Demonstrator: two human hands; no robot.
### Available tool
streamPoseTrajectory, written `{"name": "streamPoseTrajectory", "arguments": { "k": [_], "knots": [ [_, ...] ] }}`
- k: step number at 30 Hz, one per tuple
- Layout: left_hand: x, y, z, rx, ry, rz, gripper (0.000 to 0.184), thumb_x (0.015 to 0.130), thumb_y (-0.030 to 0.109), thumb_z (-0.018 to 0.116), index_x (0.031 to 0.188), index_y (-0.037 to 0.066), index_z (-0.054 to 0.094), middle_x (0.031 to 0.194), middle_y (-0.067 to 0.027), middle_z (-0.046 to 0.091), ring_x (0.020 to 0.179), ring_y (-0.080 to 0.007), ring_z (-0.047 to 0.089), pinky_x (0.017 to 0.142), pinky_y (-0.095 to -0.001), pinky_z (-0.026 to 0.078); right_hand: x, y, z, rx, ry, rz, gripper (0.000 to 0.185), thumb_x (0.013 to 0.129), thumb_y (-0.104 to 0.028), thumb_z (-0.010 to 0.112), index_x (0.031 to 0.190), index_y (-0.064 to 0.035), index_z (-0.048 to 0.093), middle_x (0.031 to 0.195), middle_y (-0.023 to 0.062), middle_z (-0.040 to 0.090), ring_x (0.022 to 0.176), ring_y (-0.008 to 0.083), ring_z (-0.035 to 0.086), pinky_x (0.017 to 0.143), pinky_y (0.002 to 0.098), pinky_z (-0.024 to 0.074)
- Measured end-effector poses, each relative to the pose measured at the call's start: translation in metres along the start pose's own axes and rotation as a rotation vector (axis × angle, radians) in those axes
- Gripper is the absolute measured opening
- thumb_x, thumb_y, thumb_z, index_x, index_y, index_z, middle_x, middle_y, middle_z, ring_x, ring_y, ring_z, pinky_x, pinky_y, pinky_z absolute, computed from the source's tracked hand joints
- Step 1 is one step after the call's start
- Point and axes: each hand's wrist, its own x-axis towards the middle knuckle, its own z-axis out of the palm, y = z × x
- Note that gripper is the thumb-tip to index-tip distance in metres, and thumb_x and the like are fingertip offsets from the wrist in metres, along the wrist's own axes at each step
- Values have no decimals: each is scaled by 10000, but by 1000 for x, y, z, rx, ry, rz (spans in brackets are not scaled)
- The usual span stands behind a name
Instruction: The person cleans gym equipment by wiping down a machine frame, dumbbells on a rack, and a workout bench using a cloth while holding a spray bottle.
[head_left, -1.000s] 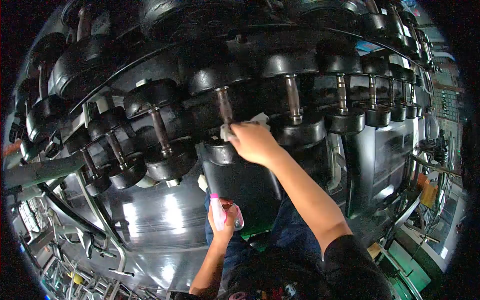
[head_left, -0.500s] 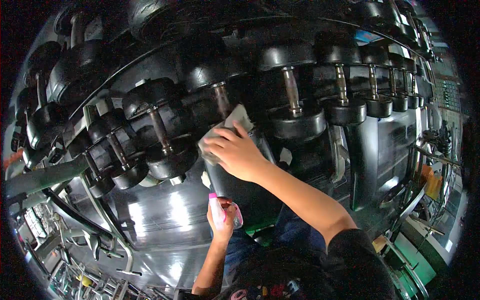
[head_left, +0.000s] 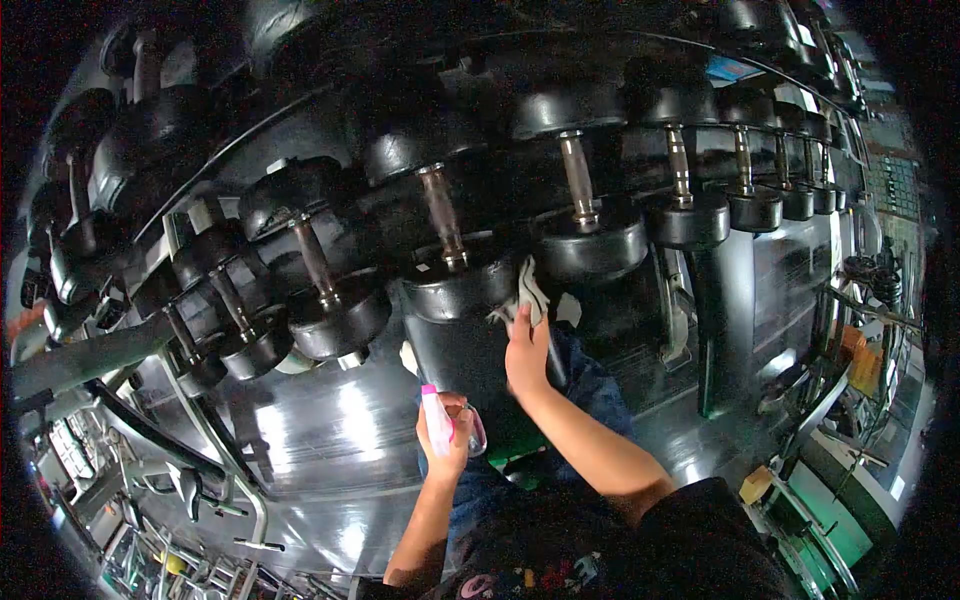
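My left hand (head_left: 445, 445) is closed around a spray bottle (head_left: 434, 415) with a pink top, low in front of my body. A grey-white cloth (head_left: 532, 292) is gripped in my right hand (head_left: 526, 358), at the right side of a black dumbbell's near head (head_left: 462, 284). That dumbbell's metal handle (head_left: 440, 210) shows uncovered, and a small white mark sits on its near head. To the right of the cloth rests another black dumbbell (head_left: 592, 246). Whether the cloth touches either dumbbell I cannot tell.
More dumbbells (head_left: 340, 315) lie along the curved rack on both sides, with an upper row (head_left: 150, 140) behind. A dark upright panel (head_left: 727, 320) stands at the right. Gym machines (head_left: 190, 480) fill the lower left, on a shiny floor (head_left: 350, 430).
My right hand with the cloth has moved right and down from the middle dumbbell's near head, which now shows fully. My left hand with the spray bottle has stayed almost in place.
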Motion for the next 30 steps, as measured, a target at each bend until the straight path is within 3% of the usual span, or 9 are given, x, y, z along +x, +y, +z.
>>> {"name": "streamPoseTrajectory", "arguments": {
  "k": [3,6,8,9,11,13,15,16,30],
  "knots": [
    [-2,-5,3,-29,-23,16,220,831,98,679,988,17,549,940,-75,601,790,-124,581,726,-284,495,-14,23,5,408,61,420,434,1008,-303,513,1325,-18,426,1307,125,490,1203,183,496,981,390,486],
    [-4,-8,4,-83,-26,56,226,831,108,687,984,17,548,955,-83,603,800,-129,584,730,-285,495,-1,107,21,59,79,-108,380,988,-260,533,1293,-46,459,1269,101,548,1142,195,555,988,428,489],
    [-3,-3,3,46,-27,98,221,832,94,685,981,14,544,964,-89,600,813,-134,585,733,-282,494,10,89,31,838,-132,141,343,974,-227,519,1277,-73,474,1283,84,563,1138,226,566,998,463,481],
    [-4,-5,2,47,-30,97,221,832,94,685,981,14,544,964,-89,600,813,-134,585,733,-282,494,19,105,26,839,-129,139,343,974,-227,519,1277,-73,474,1283,84,563,1138,226,566,998,463,481],
    [-6,-9,0,36,-47,93,330,836,214,684,1054,22,528,980,-106,585,799,-173,617,733,-331,524,34,112,20,29,-610,-159,523,931,-182,568,1407,-113,363,1352,127,497,1152,316,549,975,518,485],
    [-11,-5,1,-26,-40,73,268,836,151,677,1018,16,532,976,-105,588,781,-158,603,719,-310,509,25,100,20,101,-613,-80,429,973,-256,519,1359,-98,419,1290,116,555,1129,314,569,949,513,497],
    [-13,-1,-1,-88,-35,55,212,836,89,669,981,11,537,973,-103,591,762,-144,589,705,-288,495,2,50,27,696,-102,761,378,1004,-327,472,1289,-80,481,1227,83,606,1087,292,602,891,469,517],
    [-14,-2,-4,-59,-38,64,208,838,77,660,986,12,529,943,-99,594,748,-140,588,690,-289,496,-9,16,24,657,-158,816,371,1008,-366,471,1239,-78,506,1196,74,616,1084,270,607,885,466,518],
    [-56,47,-22,15,91,129,195,856,92,641,976,-5,522,816,-70,582,692,-141,591,653,-286,498,-50,-113,-26,188,-245,415,554,943,-428,602,1317,-44,464,1289,66,539,1171,160,505,1002,325,389]
  ]
}}
